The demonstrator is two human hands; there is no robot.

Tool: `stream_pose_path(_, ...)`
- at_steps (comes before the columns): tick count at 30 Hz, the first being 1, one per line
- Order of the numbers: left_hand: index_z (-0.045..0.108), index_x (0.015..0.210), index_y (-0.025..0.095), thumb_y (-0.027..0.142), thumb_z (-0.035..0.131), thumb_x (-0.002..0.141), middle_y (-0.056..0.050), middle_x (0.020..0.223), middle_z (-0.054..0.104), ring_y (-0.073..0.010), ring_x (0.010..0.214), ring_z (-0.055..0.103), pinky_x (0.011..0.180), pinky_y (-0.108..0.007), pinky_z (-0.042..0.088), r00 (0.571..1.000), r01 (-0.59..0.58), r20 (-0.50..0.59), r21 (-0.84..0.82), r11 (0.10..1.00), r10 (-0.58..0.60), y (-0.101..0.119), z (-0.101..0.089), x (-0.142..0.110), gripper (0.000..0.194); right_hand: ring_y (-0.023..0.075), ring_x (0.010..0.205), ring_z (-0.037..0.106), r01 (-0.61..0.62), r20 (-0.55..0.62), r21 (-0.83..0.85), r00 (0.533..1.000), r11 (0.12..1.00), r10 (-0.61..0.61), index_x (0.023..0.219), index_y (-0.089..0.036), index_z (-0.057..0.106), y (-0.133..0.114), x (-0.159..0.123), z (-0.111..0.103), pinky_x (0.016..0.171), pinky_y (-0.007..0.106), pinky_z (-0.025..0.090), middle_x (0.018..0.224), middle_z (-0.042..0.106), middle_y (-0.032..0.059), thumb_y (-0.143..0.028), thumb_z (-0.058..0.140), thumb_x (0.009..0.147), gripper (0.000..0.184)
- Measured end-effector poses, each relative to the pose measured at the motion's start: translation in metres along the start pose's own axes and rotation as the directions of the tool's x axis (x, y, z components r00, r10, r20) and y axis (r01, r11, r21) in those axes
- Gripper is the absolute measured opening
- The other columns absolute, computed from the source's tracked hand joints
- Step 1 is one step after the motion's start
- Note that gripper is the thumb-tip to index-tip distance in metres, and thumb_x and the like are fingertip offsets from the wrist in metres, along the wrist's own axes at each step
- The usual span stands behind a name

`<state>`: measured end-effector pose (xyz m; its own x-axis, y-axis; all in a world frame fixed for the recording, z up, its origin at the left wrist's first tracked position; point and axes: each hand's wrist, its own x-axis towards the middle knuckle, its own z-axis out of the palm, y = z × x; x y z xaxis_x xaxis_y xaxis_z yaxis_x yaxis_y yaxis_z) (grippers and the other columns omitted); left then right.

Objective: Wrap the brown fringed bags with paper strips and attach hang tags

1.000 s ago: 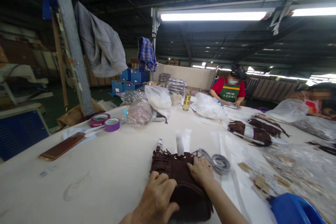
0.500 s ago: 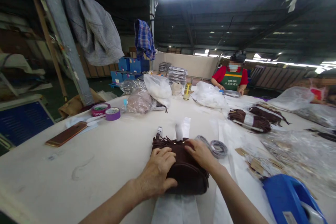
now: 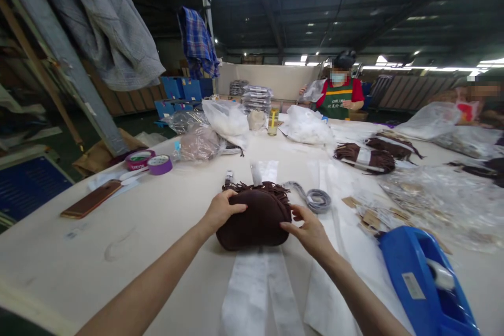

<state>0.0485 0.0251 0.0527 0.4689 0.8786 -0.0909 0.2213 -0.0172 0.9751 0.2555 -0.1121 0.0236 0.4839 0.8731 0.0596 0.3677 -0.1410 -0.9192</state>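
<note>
Two hands grip the bag [image 3: 252,228] on the worktop [image 3: 177,236], the left hand's [image 3: 216,214] fingers at its left, the right hand's [image 3: 313,233] closed at its right. The bag has no outer wrapping; a coiled strap [image 3: 319,210] lies to its right.

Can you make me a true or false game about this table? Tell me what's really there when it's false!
1. The left hand and right hand both touch the dark brown fringed bag. True.
2. The phone is on top of the bag. False: the phone lies on the table, left of the bag.
3. A coiled strap lies right of the bag. True.
4. Both tape rolls are yellow. False: one is a magenta roll, the other a purple roll.
5. The person across the table wears a green apron. True.
</note>
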Motion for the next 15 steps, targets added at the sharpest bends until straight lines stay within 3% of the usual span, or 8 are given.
stream_pose_path(2, 0.057, 0.078, 0.018, 0.030, 0.073, 0.045, -0.003, 0.087, 0.057, -0.0237, 0.091, 0.052, 0.072, -0.029, 0.043, 0.990, -0.031, -0.137, 0.012, 0.999, 0.032, -0.008, -0.007, -0.006, 0.038, 0.0210, 0.078, 0.054, -0.042, -0.060, 0.057, 0.997, 0.997, 0.045, 0.092, -0.018, 0.057, 0.006, 0.002, 0.004, 0.075, 0.038, 0.042, 0.088, 0.058, 0.0051, -0.039, 0.070, 0.056, 0.044)
stream_pose_path(5, 0.057, 0.078, 0.017, 0.038, 0.071, 0.051, -0.004, 0.083, 0.057, -0.0238, 0.089, 0.053, 0.069, -0.031, 0.045, 0.976, 0.023, -0.214, -0.045, 0.999, -0.032, -0.028, -0.013, -0.028, 0.037, 0.0185, 0.072, 0.056, -0.096, 0.012, 0.239, 0.995, 0.966, 0.096, 0.091, -0.018, 0.057, 0.011, -0.003, 0.011, 0.072, 0.035, 0.044, 0.081, 0.060, 0.0032, -0.044, 0.070, 0.058, 0.044)
stream_pose_path(8, 0.059, 0.091, 0.015, 0.045, 0.066, 0.059, -0.005, 0.080, 0.060, -0.0221, 0.076, 0.056, 0.061, -0.033, 0.048, 0.983, 0.111, -0.122, -0.192, 0.975, -0.136, -0.043, -0.013, -0.047, 0.045, 0.0174, 0.077, 0.058, -0.159, 0.130, 0.450, 0.985, 0.879, 0.112, 0.096, -0.019, 0.057, 0.009, -0.008, 0.017, 0.072, 0.032, 0.046, 0.086, 0.063, 0.0031, -0.046, 0.070, 0.059, 0.048)
stream_pose_path(10, 0.059, 0.096, 0.014, 0.041, 0.072, 0.055, -0.006, 0.084, 0.061, -0.0209, 0.074, 0.057, 0.061, -0.033, 0.049, 0.984, 0.158, -0.025, -0.354, 0.922, -0.178, -0.045, -0.013, -0.050, 0.051, 0.0168, 0.075, 0.059, -0.216, 0.183, 0.544, 0.974, 0.811, 0.136, 0.093, -0.019, 0.060, 0.007, -0.007, 0.017, 0.071, 0.032, 0.046, 0.082, 0.065, 0.0030, -0.045, 0.072, 0.056, 0.047)
stream_pose_path(12, 0.062, 0.089, 0.011, 0.034, 0.079, 0.047, -0.007, 0.084, 0.062, -0.0187, 0.072, 0.056, 0.062, -0.031, 0.049, 0.980, 0.184, 0.028, -0.476, 0.860, -0.195, -0.043, -0.016, -0.046, 0.051, 0.0165, 0.071, 0.059, -0.269, 0.226, 0.599, 0.960, 0.754, 0.163, 0.085, -0.016, 0.063, 0.003, -0.002, 0.013, 0.069, 0.031, 0.047, 0.078, 0.066, 0.0037, -0.041, 0.078, 0.050, 0.045)
stream_pose_path(15, 0.061, 0.071, 0.010, 0.025, 0.082, 0.039, -0.004, 0.072, 0.061, -0.0139, 0.063, 0.055, 0.058, -0.025, 0.046, 0.977, 0.181, 0.005, -0.540, 0.822, -0.212, -0.035, -0.023, -0.035, 0.042, 0.0145, 0.064, 0.058, -0.328, 0.261, 0.647, 0.944, 0.689, 0.204, 0.071, -0.015, 0.064, -0.004, 0.006, 0.003, 0.064, 0.029, 0.046, 0.072, 0.065, 0.0027, -0.036, 0.082, 0.043, 0.039)
